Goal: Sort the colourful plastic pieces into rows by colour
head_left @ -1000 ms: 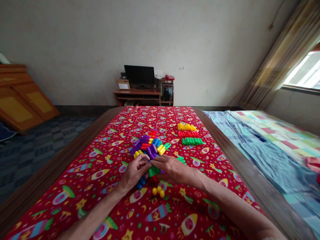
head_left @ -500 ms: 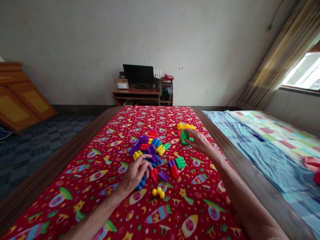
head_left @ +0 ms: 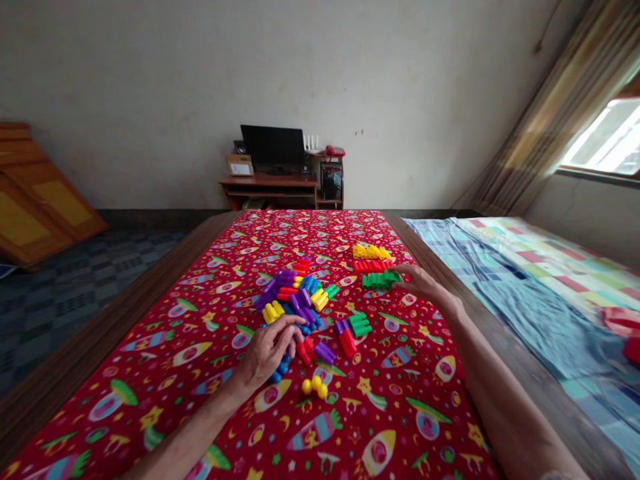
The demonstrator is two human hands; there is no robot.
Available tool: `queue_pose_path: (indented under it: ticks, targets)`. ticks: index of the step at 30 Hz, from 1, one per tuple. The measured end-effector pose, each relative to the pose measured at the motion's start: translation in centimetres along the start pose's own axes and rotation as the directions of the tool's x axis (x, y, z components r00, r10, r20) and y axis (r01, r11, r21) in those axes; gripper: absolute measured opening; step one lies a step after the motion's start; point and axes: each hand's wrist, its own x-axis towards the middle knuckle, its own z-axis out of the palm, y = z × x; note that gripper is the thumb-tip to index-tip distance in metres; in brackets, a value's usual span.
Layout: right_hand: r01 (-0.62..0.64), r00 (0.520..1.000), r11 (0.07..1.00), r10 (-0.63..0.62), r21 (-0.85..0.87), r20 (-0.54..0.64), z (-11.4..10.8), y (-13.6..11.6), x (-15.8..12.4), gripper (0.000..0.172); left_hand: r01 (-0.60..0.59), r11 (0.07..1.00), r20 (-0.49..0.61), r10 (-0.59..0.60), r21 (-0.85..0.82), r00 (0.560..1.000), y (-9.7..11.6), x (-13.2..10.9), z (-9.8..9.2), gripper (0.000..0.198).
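My left hand (head_left: 273, 347) rests at the near edge of a mixed pile of purple, blue, yellow and red plastic pieces (head_left: 301, 305), fingers loosely curled; whether it holds anything is hidden. My right hand (head_left: 417, 281) has its fingertips on the right end of a row of green pieces (head_left: 380, 280). Behind that row lie a red row (head_left: 373, 265) and a yellow row (head_left: 371, 252). Between the hands are a green piece (head_left: 360, 325), a purple-and-red pair (head_left: 345, 339) and a purple piece (head_left: 325, 353). A yellow knobbed piece (head_left: 315, 386) lies nearest me.
A red patterned cloth (head_left: 200, 400) covers the wooden table (head_left: 453, 313). Beyond it, a desk (head_left: 270, 180) carries a monitor (head_left: 273, 145). To the right is a bed with a checked cover (head_left: 540, 267); at the left stands a wooden cabinet (head_left: 50, 200).
My right hand has moved right along the green row, uncovering more of the green and red rows. My left hand has stayed by the pile. The view has shifted slightly.
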Motion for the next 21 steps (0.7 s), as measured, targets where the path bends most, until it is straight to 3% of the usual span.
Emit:
queue_pose_path:
  ticks: [16,21]
  targets:
    - [-0.025,1.0,0.997,0.025,-0.079,-0.005,-0.4,-1.3,0.0,0.039,-0.037,0.999,0.002,0.037,0.015,0.999,-0.2,0.0,0.0,0.032]
    - [0.031,0.999,0.996,-0.034,-0.086,-0.025,-2.8,-4.9,-0.3,0.028,-0.036,0.999,0.008,0.036,0.017,0.999,0.1,0.0,0.0,0.031]
